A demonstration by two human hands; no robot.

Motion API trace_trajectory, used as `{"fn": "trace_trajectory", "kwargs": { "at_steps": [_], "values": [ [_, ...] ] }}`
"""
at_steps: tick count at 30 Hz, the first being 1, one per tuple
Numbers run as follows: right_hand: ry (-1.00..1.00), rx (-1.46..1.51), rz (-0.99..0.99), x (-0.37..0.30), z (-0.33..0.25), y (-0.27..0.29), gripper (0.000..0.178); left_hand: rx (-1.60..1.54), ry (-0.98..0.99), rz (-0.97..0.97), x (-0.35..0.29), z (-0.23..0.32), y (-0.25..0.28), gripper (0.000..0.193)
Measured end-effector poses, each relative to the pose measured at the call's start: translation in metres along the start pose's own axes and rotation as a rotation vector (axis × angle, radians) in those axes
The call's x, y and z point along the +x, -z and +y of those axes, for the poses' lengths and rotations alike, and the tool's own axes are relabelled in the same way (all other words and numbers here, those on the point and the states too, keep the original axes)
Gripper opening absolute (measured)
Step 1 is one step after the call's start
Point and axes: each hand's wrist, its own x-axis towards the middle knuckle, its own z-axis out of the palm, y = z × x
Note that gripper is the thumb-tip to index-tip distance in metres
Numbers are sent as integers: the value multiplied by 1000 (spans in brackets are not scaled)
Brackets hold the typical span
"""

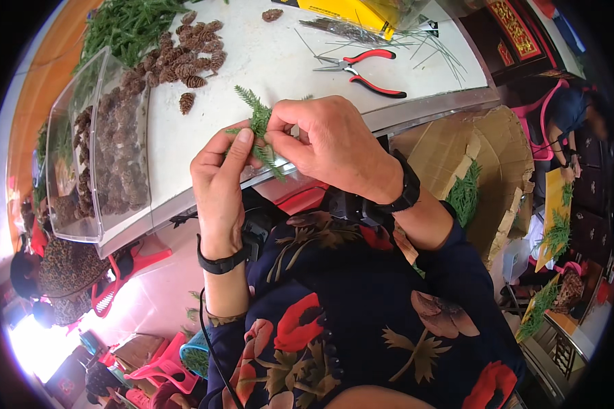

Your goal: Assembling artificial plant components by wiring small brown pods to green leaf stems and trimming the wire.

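Over the near edge of the white table, my two hands meet at a green artificial pine sprig (258,117). My left hand (224,160) pinches it between thumb and fingers, thumb on top. From the other side, my right hand (331,140) has its thumb and fingers closed on the same sprig; its fingertips partly hide the stem. Beyond my right hand lie red-and-black-handled pliers (361,69), jaws pointing left. A single pine cone (187,103) rests on the table to the left of the sprig, close to a heap of pine cones (184,54).
A clear plastic box (99,228) with pine cones stands at the table's left. Green sprigs (126,31) pile up behind it. Thin green wires (436,51) and a yellow package (341,13) lie at the far right. A cardboard box (505,150) with greenery sits to my right; people work farther off.
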Motion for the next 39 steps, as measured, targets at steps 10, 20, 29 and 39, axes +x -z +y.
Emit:
{"fn": "trace_trajectory", "kwargs": {
  "at_steps": [10, 20, 29, 39],
  "values": [
    [-49, 119, -35, -9, 0, -3, 13, -295, 103, -2, 4, -5, 8, 15],
    [78, 59, 72, -14, 3, -3, 28, -223, 119, -62, 4, -1, 7, 14],
    [28, 133, 143, -15, -2, -15, 28, 71, -173, 17, -2, -4, -2, 12],
    [-142, 252, 110, -25, -4, -26, 29, 539, -526, 182, -9, -9, -12, 9]
  ]
}}
